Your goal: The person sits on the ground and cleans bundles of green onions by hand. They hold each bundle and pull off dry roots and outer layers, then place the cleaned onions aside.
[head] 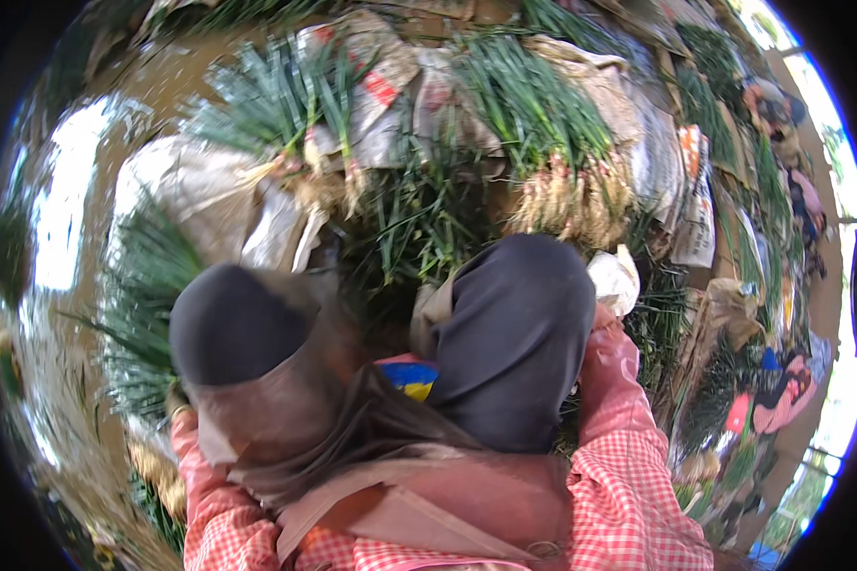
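Note:
My left hand [177, 401], in a dark covering, shows only in part beside my left knee. It lies against a blurred bunch of green onions [139, 307]; whether its fingers grip them is hidden. My right sleeve [609, 357] runs up beside my right knee to a crumpled white thing [614, 282]. I cannot tell whether that is a gloved hand or something by the hand. Before me, a few green onions with pale roots [314, 153] lie on white sacking [186, 193]. A thicker row of green onions [543, 135] lies to the right, its roots towards me.
Loose green leaves [428, 214] heap on the ground between the piles and my knees. A blue and yellow object [408, 377] shows between my thighs. Wet brown floor [157, 64] stretches left. More onions, sacks and several people [782, 396] are along the right.

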